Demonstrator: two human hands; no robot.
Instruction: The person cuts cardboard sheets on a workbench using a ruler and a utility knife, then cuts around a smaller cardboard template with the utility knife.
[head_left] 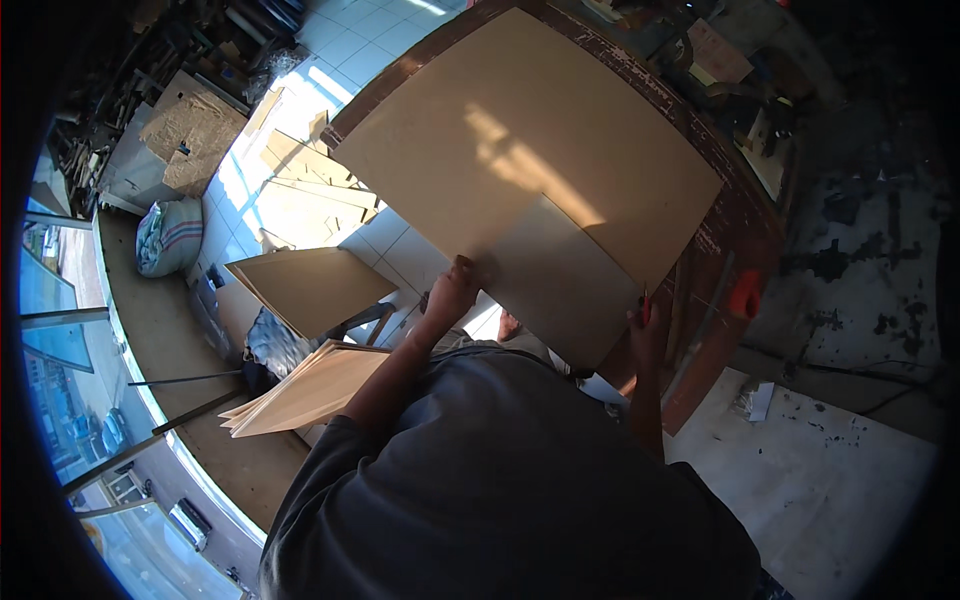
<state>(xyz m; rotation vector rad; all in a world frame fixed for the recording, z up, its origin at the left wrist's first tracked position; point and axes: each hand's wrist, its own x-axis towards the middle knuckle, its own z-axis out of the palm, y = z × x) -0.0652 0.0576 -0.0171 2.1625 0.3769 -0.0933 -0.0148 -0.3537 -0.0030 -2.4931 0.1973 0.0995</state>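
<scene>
A large brown board sheet (520, 130) lies over the worn reddish-brown table (735, 215). On its near part rests a smaller, greyer board sheet (565, 285), which reaches past the large sheet's near edge towards my body. My left hand (455, 288) is closed at the left corner of the smaller sheet, gripping its edge. At the opposite side, my right hand (647, 335) is closed round a slim red tool (646, 308). The tool's dark tip is beside the smaller sheet's right corner; its exact kind is too small to tell.
A red roll-shaped thing (745, 294) sits at the table's right. Left of me are a leaning brown board (310, 290) and a stack of thin boards (305, 392). Offcuts (315, 190) lie on the tiled floor, near a stuffed white sack (170, 237).
</scene>
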